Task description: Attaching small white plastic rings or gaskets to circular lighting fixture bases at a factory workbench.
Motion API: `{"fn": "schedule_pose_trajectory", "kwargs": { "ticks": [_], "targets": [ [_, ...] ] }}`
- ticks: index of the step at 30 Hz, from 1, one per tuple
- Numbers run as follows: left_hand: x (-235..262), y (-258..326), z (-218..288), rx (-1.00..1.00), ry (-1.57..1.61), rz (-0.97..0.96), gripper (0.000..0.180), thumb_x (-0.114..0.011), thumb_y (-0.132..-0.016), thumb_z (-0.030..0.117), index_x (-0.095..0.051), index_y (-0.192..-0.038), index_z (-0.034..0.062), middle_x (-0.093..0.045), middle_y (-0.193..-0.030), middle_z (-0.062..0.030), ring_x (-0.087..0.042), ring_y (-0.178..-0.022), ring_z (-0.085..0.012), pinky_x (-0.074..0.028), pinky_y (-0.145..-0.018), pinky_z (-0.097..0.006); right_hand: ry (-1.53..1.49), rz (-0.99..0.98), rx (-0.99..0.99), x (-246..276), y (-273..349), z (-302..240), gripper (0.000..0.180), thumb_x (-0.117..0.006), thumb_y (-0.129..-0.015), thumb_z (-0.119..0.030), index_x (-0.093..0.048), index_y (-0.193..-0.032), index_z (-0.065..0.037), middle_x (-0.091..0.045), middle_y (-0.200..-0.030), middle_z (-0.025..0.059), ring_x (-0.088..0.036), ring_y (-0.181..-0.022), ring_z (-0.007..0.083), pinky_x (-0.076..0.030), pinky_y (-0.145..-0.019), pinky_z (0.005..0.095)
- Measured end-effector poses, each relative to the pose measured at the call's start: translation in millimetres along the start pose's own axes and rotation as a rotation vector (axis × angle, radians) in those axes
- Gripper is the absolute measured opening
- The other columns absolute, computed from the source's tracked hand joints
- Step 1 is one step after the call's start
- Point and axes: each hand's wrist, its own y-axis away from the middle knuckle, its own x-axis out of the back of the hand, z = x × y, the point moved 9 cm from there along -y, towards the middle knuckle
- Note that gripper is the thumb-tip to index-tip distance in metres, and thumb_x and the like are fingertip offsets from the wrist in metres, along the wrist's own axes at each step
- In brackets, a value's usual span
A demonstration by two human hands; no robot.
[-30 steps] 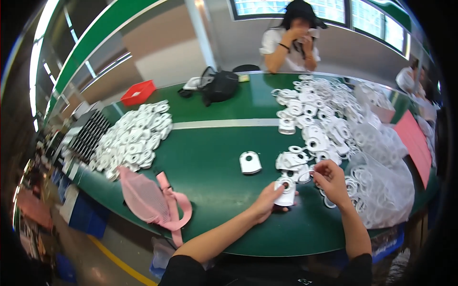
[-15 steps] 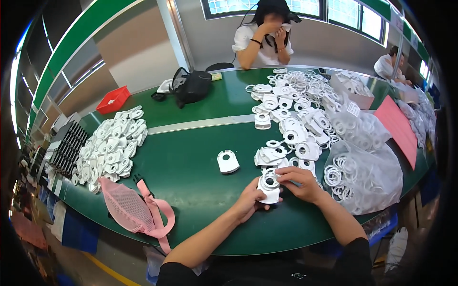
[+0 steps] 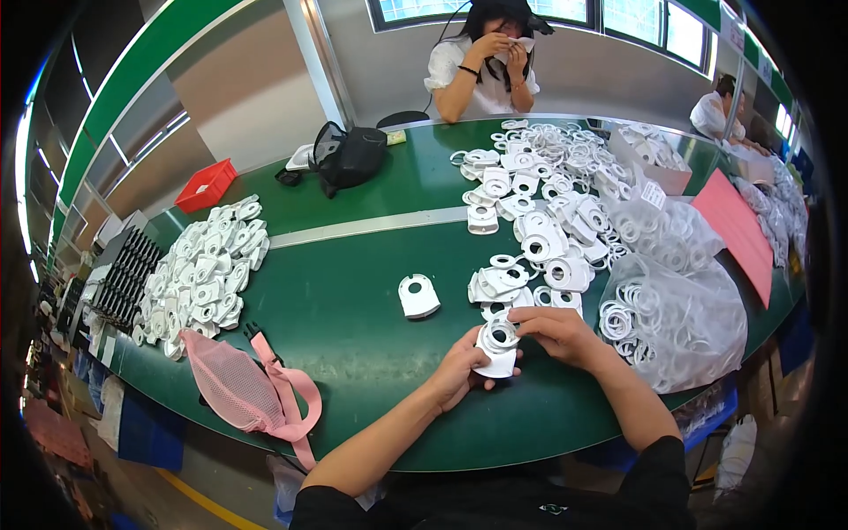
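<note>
A white plastic ring (image 3: 492, 345) is lying over a white holed plastic plate (image 3: 496, 365); the right hand (image 3: 556, 333) is pinching the ring; the left hand (image 3: 457, 369) is gripping the plate above the green tabletop (image 3: 367, 358); holding both parallel is probably helping.

The hands (image 3: 455, 369) (image 3: 565, 336) hold a white ring (image 3: 499, 346) against a white plate (image 3: 496, 364).

The smooth green tabletop (image 3: 353, 371) is softly glossy; the held piece (image 3: 496, 363) looks like smooth plastic. The bag (image 3: 707, 344) is thin, crinkled, translucent plastic, the pink pouch (image 3: 231, 380) mesh cloth, the red tray (image 3: 205, 187) plastic.
</note>
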Motion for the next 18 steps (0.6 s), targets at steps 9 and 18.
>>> {"fn": "schedule_pose_trajectory", "kwargs": {
  "ticks": [9,18],
  "targets": [
    [-0.5,-1.5,-2.1,0.004,-0.018,-0.027,0.062,-0.034,-0.072,0.0,-0.029,-0.134,0.0028,-0.057,-0.112,-0.0216,-0.065,-0.09,-0.0282,-0.046,-0.049,-0.023,-0.05,-0.034,0.001,-7.6,2.3,-3.0,0.025,-0.06,-0.07,0.008,-0.058,-0.091,-0.005,-0.062,-0.11,0.0103,-0.062,-0.098,0.0276,-0.052,-0.079,0.0328],
    [-7.1,-6.4,-0.3,-0.088,-0.142,-0.11,0.043,-0.051,-0.092,0.016,-0.033,-0.13,0.0069,-0.06,-0.106,-0.0117,-0.065,-0.085,-0.0172,-0.044,-0.046,-0.017,0.065,-0.107,0.043,-4.0,-0.2,-10.6,0.023,-0.057,-0.071,0.006,-0.058,-0.091,-0.005,-0.061,-0.111,0.0113,-0.06,-0.1,0.0302,-0.052,-0.079,0.0351]
  ]
}}
